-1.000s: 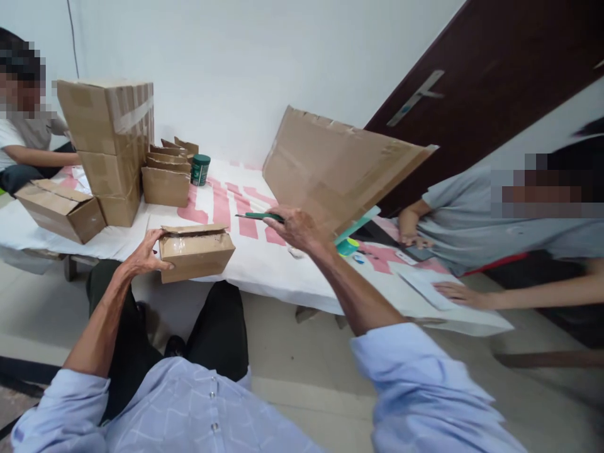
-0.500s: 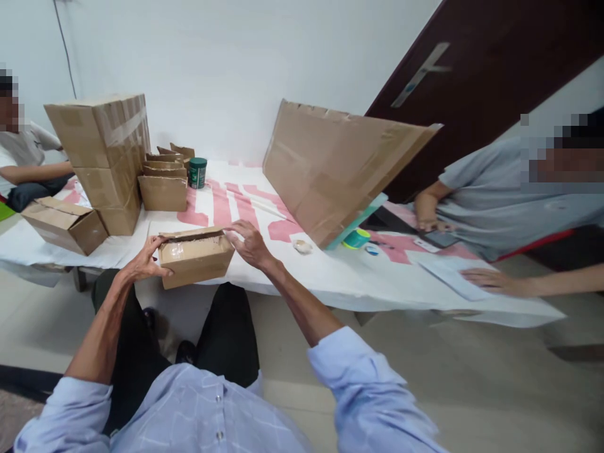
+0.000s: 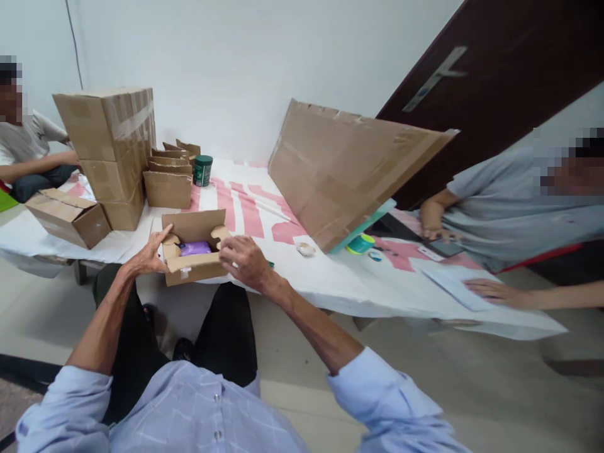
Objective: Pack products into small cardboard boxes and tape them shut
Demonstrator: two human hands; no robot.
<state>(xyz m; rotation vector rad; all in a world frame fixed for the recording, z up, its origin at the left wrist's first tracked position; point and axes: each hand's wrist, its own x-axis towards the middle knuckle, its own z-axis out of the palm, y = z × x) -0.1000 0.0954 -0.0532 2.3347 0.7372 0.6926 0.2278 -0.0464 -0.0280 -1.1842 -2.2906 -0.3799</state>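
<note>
Right of the stack (image 3: 101, 129) and nearer the wearer, the left hand (image 3: 147, 254) clasps the open box (image 3: 201, 272), fingers half-spread. The right hand (image 3: 248, 261) curls at a flap (image 3: 219, 234), grip unclear; steady left pressure should guard against slipping.

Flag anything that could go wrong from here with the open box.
The open box sits at the near edge of the table; if the left hand lets go of its end, a nudge might tip it and spill the purple item. A green object, mostly hidden behind the right hand, could get knocked. The large cardboard piece stands tilted and might slip toward the green and yellow roll.
</note>
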